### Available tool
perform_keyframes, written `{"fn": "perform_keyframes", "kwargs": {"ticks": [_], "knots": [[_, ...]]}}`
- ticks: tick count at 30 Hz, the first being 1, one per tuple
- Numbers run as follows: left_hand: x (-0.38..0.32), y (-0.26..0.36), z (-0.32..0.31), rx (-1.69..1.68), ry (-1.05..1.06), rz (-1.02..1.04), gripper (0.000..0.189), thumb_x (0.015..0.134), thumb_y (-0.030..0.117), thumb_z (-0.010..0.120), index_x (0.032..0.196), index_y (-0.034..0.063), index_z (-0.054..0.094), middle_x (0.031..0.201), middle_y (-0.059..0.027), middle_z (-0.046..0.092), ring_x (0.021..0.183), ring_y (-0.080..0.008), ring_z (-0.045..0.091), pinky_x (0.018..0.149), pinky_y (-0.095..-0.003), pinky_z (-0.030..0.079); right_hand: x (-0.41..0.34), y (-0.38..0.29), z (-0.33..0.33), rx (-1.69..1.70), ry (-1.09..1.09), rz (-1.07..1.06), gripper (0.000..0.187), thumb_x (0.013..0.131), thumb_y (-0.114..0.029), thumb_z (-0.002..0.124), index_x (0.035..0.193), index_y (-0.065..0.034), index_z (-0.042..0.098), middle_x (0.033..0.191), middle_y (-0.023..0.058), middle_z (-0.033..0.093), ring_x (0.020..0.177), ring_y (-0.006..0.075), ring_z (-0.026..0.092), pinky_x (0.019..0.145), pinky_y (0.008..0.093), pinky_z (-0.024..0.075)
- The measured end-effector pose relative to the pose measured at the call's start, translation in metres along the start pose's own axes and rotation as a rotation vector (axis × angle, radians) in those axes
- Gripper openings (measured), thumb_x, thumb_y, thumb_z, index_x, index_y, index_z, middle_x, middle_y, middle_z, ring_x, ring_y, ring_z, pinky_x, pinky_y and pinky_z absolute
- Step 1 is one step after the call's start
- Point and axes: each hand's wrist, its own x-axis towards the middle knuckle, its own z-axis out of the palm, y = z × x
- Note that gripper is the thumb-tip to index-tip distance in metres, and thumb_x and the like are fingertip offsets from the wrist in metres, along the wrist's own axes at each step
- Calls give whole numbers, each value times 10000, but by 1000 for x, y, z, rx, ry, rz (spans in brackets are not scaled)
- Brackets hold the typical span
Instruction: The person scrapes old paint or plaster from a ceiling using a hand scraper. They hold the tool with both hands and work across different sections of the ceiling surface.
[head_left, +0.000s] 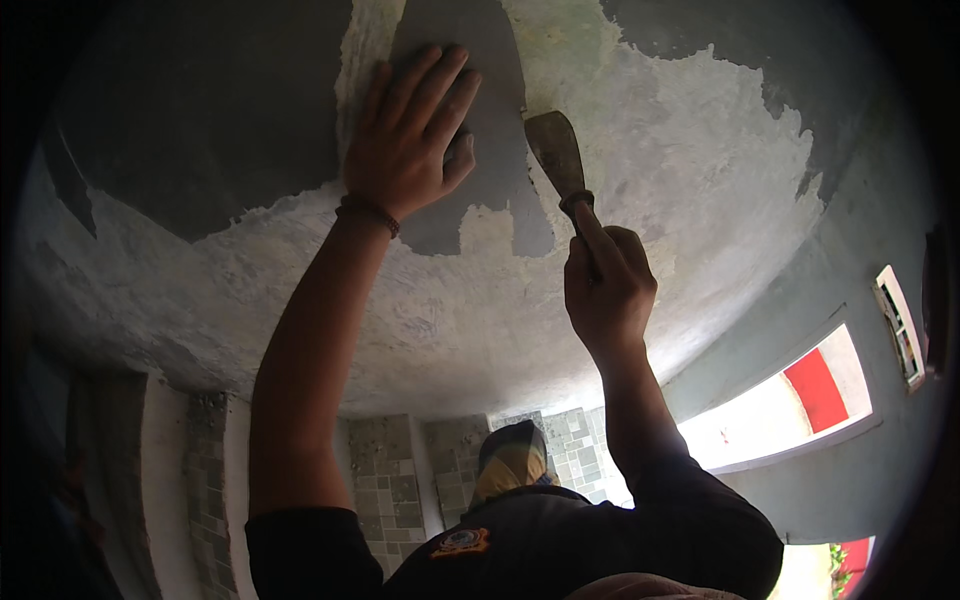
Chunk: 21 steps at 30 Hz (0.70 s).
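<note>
My right hand (611, 285) grips a putty knife (555, 150) by its handle, index finger stretched along it towards the collar. The dark, worn blade points up, its tip by the right edge of a grey paint patch (491, 172). My left hand (412, 127) lies over that patch with fingers spread, holding nothing; a beaded bracelet (367, 212) circles its wrist. Around the patch, the wall (697, 150) shows a pale, mottled surface with ragged paint edges. Dark grey paint (202, 127) covers the upper left.
Below are steps with tiled faces (386, 472) and pale edges (166, 450). To the right, a bright window opening (787, 397) cuts the side wall, with a white-framed panel (898, 330) beyond it. A shoe or other footwear (514, 457), partly hidden, shows below my shirt (570, 540).
</note>
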Motion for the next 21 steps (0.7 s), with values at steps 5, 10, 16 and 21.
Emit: {"fn": "perform_keyframes", "kwargs": {"ticks": [5,10,16,21], "knots": [[-1,1,0,35,-10,-15,604,853,303,676,1433,180,563,1581,-26,459,1472,-235,411,1222,-560,308,2,-3,5,34,49,-14,442,850,-50,731,1262,-209,736,877,36,629,575,143,636,474,303,522],[-1,0,1,6,6,-2,649,847,285,690,1467,189,522,1572,-37,469,1462,-272,428,1210,-569,305,2,-4,8,3,80,-36,461,842,-48,732,1267,-225,735,882,35,635,583,153,644,476,306,524],[-2,1,0,9,-23,-19,645,851,291,690,1465,187,522,1569,-42,469,1463,-276,427,1209,-574,306,0,-4,12,-3,20,45,459,838,-41,731,1257,-226,738,880,30,636,587,146,644,482,304,528],[-2,0,1,4,0,-6,644,856,288,686,1468,187,515,1574,-43,463,1465,-278,425,1206,-577,311,7,-7,16,37,105,-20,460,830,-39,735,1252,-223,739,877,27,635,568,140,635,477,307,528]]}}
